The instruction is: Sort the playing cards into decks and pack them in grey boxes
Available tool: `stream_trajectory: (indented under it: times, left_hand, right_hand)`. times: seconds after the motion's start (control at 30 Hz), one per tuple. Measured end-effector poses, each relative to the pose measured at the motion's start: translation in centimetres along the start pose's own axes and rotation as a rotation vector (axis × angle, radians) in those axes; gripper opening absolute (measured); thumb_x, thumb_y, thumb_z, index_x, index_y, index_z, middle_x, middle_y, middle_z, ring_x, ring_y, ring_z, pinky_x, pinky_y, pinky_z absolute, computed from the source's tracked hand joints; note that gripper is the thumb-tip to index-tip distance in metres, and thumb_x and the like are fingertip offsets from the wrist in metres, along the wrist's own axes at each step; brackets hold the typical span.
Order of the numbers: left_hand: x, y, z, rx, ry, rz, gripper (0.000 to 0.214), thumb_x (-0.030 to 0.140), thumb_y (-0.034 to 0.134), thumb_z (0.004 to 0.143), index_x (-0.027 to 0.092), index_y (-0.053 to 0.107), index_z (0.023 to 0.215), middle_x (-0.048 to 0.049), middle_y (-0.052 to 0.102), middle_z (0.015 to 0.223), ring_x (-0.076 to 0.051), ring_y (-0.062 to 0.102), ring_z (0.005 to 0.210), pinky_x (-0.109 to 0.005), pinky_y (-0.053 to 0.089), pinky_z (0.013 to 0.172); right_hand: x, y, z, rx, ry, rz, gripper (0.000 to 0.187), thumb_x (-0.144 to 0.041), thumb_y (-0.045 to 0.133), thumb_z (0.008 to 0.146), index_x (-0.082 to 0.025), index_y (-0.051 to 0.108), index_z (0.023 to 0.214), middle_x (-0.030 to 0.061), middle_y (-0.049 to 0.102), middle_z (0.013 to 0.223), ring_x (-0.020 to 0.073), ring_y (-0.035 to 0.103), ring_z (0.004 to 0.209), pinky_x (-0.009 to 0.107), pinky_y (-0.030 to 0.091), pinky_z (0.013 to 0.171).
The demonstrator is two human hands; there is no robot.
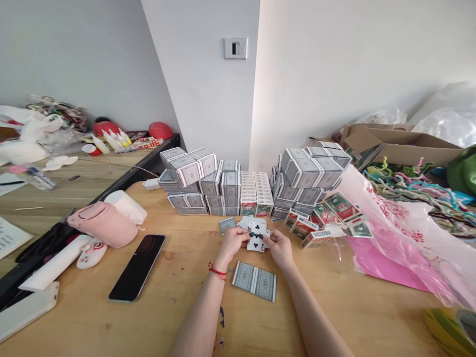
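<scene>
Near on the counter (174, 312) lie green-backed cards (254, 281). Just beyond, the left hand (232, 243) and right hand (280, 249) are closed, pinching fanned playing cards (257, 242) between them. Boxed card decks (201, 183) stand behind.

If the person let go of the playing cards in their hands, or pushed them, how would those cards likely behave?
The playing cards held between the left hand and right hand look thin, so they are probably light and somewhat flexible. Their smooth-looking faces would likely slide over each other, so the fan may slip apart.
</scene>
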State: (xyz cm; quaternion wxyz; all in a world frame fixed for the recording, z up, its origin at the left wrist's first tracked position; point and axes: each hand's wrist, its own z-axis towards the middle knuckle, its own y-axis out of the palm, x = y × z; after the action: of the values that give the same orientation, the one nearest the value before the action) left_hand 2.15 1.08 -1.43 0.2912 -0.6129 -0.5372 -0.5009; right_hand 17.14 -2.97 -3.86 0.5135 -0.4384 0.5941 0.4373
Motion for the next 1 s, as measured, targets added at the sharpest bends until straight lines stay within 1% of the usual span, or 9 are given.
stream_trajectory:
  times: [0.1, 0.2, 0.27, 0.37, 0.43, 0.53, 0.73, 0.83, 1.0]
  left_hand:
    - [-0.5, -0.1, 0.2, 0.016, 0.083, 0.104, 0.018, 0.030, 0.065, 0.060, 0.013, 0.059, 0.060, -0.0001, 0.057, 0.056, -0.012, 0.052, 0.052, -0.025, 0.042, 0.053]
    - [-0.8, -0.1, 0.2, 0.062, 0.249, 0.301, 0.019, 0.030, 0.058, 0.067, 0.014, 0.053, 0.057, 0.0017, 0.051, 0.053, -0.010, 0.046, 0.050, -0.021, 0.035, 0.050]
    - [-0.8, 0.2, -0.1, 0.133, 0.342, 0.403, 0.020, 0.029, 0.053, 0.070, 0.016, 0.049, 0.056, 0.0030, 0.046, 0.053, -0.009, 0.041, 0.050, -0.020, 0.031, 0.049]
    - [-0.8, 1.1, -0.5, 0.258, 0.434, 0.474, 0.019, 0.028, 0.047, 0.075, 0.017, 0.043, 0.059, 0.0041, 0.041, 0.053, -0.009, 0.038, 0.051, -0.020, 0.029, 0.050]
    - [-0.8, 1.7, -0.7, 0.290, 0.480, 0.521, 0.020, 0.029, 0.042, 0.078, 0.018, 0.041, 0.061, 0.0043, 0.039, 0.054, -0.009, 0.038, 0.051, -0.020, 0.029, 0.050]
    - [-1.0, 2.1, -0.8, 0.301, 0.503, 0.624, 0.024, 0.032, 0.036, 0.083, 0.018, 0.043, 0.064, 0.0035, 0.042, 0.054, -0.010, 0.039, 0.050, -0.020, 0.027, 0.048]
    - [-0.9, 2.0, -0.9, 0.394, 0.487, 0.794, 0.038, 0.037, 0.032, 0.085, 0.017, 0.045, 0.055, -0.0006, 0.050, 0.049, -0.010, 0.044, 0.046, -0.021, 0.024, 0.047]
    - [-0.8, 1.7, -0.8, 0.423, 0.514, 0.808, 0.041, 0.038, 0.032, 0.085, 0.016, 0.046, 0.053, -0.0016, 0.051, 0.049, -0.010, 0.044, 0.045, -0.021, 0.023, 0.046]
    - [-1.1, 1.1, -0.5, 0.463, 0.537, 0.842, 0.041, 0.037, 0.031, 0.086, 0.016, 0.048, 0.056, -0.0019, 0.054, 0.052, -0.009, 0.043, 0.045, -0.020, 0.023, 0.045]
  right_hand:
    - [-0.3, 0.0, 0.0, -0.002, 0.003, 0.003, 0.033, -0.048, 0.068, 0.058, -0.019, 0.052, 0.063, 0.0023, 0.065, 0.059, 0.0182, 0.059, 0.052, 0.027, 0.044, 0.048]
    - [-0.7, 0.3, -0.2, -0.002, 0.004, 0.026, 0.033, -0.048, 0.069, 0.057, -0.019, 0.052, 0.061, 0.0015, 0.063, 0.055, 0.0174, 0.058, 0.049, 0.027, 0.044, 0.047]
    - [-1.1, 0.6, -0.3, 0.004, 0.004, 0.027, 0.034, -0.048, 0.069, 0.057, -0.019, 0.051, 0.060, 0.0014, 0.062, 0.053, 0.0167, 0.056, 0.047, 0.027, 0.045, 0.045]
    - [-1.4, 1.1, -0.6, 0.012, 0.007, 0.023, 0.036, -0.050, 0.069, 0.055, -0.018, 0.051, 0.061, 0.0012, 0.061, 0.052, 0.0165, 0.056, 0.045, 0.027, 0.045, 0.043]
    - [-1.6, 1.3, -0.7, 0.012, 0.017, 0.037, 0.037, -0.049, 0.070, 0.054, -0.018, 0.052, 0.062, 0.0001, 0.060, 0.049, 0.0160, 0.055, 0.044, 0.027, 0.046, 0.042]
    - [-1.6, 1.4, -0.8, 0.001, 0.038, 0.070, 0.037, -0.048, 0.070, 0.054, -0.017, 0.052, 0.063, -0.0015, 0.058, 0.047, 0.0147, 0.053, 0.041, 0.026, 0.045, 0.040]
    - [-1.4, 1.5, -0.7, -0.033, 0.039, 0.109, 0.034, -0.045, 0.071, 0.056, -0.016, 0.057, 0.067, -0.0001, 0.060, 0.052, 0.0144, 0.053, 0.043, 0.026, 0.046, 0.043]
    - [-1.2, 1.5, -0.7, -0.093, 0.029, 0.173, 0.032, -0.042, 0.069, 0.060, -0.014, 0.060, 0.073, 0.0017, 0.063, 0.059, 0.0144, 0.056, 0.050, 0.026, 0.047, 0.050]
    - [-1.2, 1.4, -0.7, -0.222, 0.080, 0.297, 0.036, -0.041, 0.065, 0.065, -0.015, 0.062, 0.089, 0.0065, 0.067, 0.078, 0.0181, 0.061, 0.065, 0.029, 0.049, 0.058]
